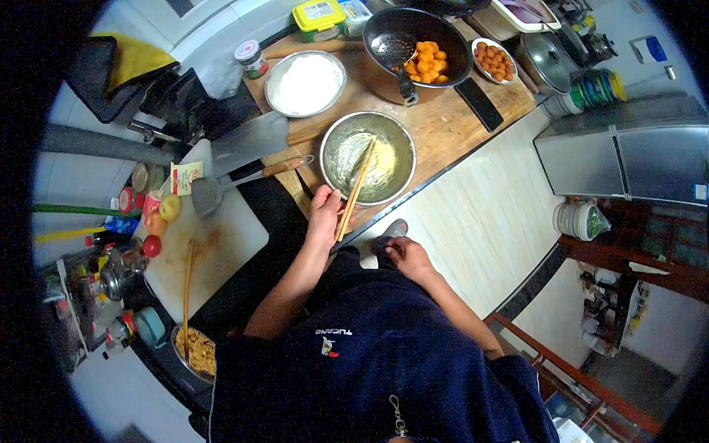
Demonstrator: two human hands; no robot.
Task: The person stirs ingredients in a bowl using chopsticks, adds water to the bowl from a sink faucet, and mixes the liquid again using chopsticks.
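One steel bowl (pixel 405 144), pale batter (pixel 382 164) inside, on wooden counter (pixel 442 131), near edge. Two chopsticks (pixel 360 182) lean over rim. My left hand (pixel 323 213) touches rim; can't tell whether gripping bowl or chopsticks. My right hand (pixel 410 257) well apart, fingers curled, grip unclear.

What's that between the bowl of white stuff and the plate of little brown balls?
A big dark bowl sits between them, with orange chunks and a slotted ladle in it. The head view shows that.
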